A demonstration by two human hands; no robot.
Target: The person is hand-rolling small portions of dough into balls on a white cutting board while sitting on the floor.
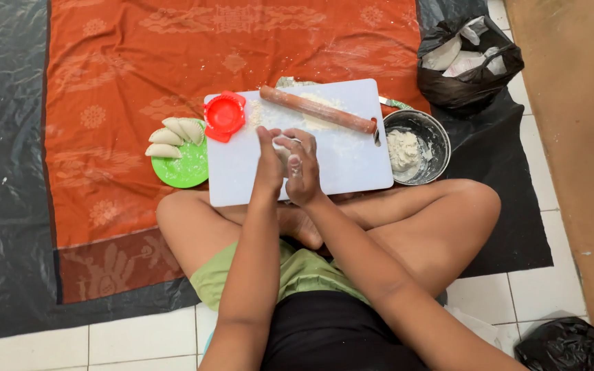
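Note:
My left hand (267, 161) and my right hand (301, 168) are pressed together over the near edge of a white cutting board (352, 168), with a small piece of pale dough (284, 152) between the palms. Both hands are dusted with flour. A wooden rolling pin (317, 109) lies across the far side of the board on a floury patch. A red round dumpling press (225, 115) sits at the board's far left corner. Left of the board, a green plate (188, 168) holds three folded dumplings (173, 136).
A metal bowl (417, 146) with dough or flour stands right of the board. A black plastic bag (469, 65) with white contents lies beyond it. An orange cloth (139, 82) covers black sheeting on a tiled floor. My crossed legs are under the board.

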